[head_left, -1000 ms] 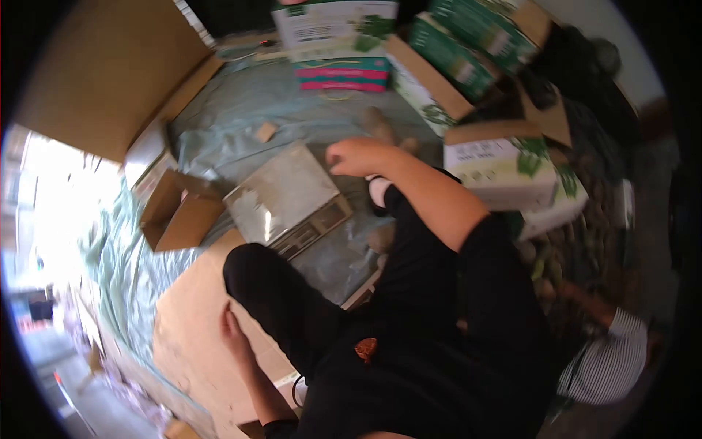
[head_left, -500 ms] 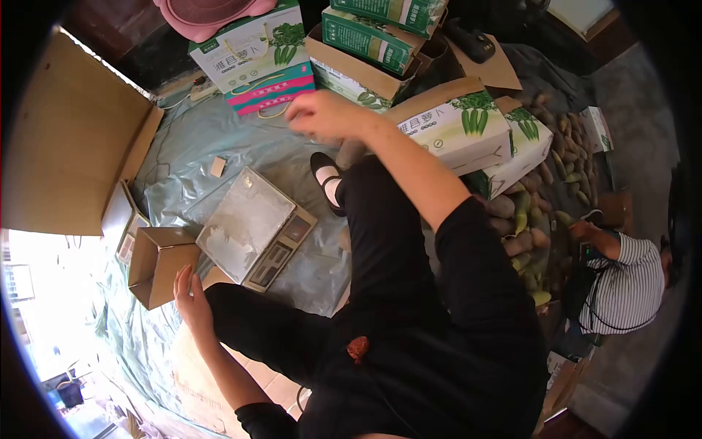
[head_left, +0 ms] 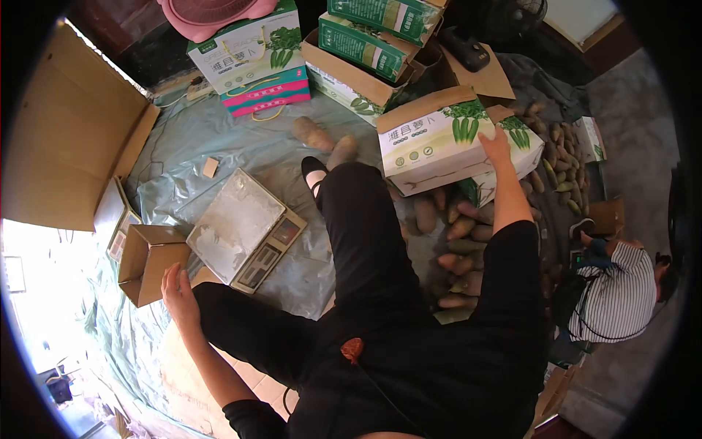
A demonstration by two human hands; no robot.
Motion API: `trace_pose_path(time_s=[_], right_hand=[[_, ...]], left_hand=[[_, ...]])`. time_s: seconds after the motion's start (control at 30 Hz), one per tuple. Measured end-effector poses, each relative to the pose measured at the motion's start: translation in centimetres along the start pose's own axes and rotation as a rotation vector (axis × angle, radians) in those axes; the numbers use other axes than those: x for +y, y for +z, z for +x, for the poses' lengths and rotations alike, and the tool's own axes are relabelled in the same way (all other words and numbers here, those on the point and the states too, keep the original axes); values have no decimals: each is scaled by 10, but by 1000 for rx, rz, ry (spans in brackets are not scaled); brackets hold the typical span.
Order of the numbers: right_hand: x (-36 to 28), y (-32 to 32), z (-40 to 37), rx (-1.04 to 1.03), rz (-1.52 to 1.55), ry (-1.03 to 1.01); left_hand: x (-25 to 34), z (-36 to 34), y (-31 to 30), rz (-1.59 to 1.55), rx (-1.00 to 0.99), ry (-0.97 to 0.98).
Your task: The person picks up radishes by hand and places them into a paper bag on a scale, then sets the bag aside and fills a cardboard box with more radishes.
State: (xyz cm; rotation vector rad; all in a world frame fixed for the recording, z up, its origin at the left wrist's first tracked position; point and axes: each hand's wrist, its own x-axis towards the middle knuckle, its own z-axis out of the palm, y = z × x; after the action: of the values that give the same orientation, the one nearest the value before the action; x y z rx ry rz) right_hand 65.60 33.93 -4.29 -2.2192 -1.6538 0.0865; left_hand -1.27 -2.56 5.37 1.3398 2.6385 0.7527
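Note:
My right hand [head_left: 496, 146] reaches out to the right and rests at the near right edge of a white carton [head_left: 431, 157] printed with green radishes. Its fingers look loosely extended; whether they press on the carton is hard to tell. A second printed carton [head_left: 528, 150] stands just behind. Below my forearm lie several brownish and green radishes [head_left: 461, 245]. At the left, my left hand [head_left: 180, 296] hovers by my knee with fingers apart and nothing in it. Beside its fingertips is a small brown cardboard box [head_left: 162, 267], flaps up.
A flat scale [head_left: 241, 227] lies on the plastic sheet [head_left: 175, 168]. Two radishes [head_left: 313, 134] are by my foot. Stacked green boxes [head_left: 362, 45] and a pink basin [head_left: 212, 16] stand at the back. A person in a striped shirt [head_left: 621, 296] crouches at right beside a radish pile [head_left: 567, 161].
My right hand has swung from above the sheet near the pink-and-teal box rightward to the white carton's edge, uncovering two radishes by my foot. My left hand stays nearly in place.

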Motion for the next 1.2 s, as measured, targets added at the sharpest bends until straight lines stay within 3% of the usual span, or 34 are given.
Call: trace_pose_path(time_s=[0.3,0.47,0.53,0.6,0.7,0.77,0.8,0.87,0.93,1.0,1.07,1.2], right_hand=[[-63,-41,-124,180,-23,-10],[-51,-53,-217,99,-53,-116],[-46,-66,-264,0,-17,-257],[-26,-65,-311,-287,44,-254],[-10,-67,-345,-466,50,-128],[9,-59,-339,-1111,-100,-72],[6,-58,-334,-1112,-99,-74],[-18,-60,-313,-812,-8,-213],[-50,-64,-275,-641,-5,-254],[-79,-72,-240,-245,123,-480],[-106,-75,-210,-51,13,-584],[-116,-45,-169,38,-138,-688]], left_hand=[[8,1,1,49,-2,27],[9,1,1,33,-6,13],[8,2,1,22,-6,44],[3,4,4,17,-14,43],[3,3,3,10,-3,44],[3,1,3,-2,10,51],[3,1,3,5,13,56],[1,-1,-1,19,20,60],[0,-3,-1,20,16,53],[-4,-2,0,20,21,56],[-6,-4,-1,26,33,49],[0,-5,-2,14,42,24]])
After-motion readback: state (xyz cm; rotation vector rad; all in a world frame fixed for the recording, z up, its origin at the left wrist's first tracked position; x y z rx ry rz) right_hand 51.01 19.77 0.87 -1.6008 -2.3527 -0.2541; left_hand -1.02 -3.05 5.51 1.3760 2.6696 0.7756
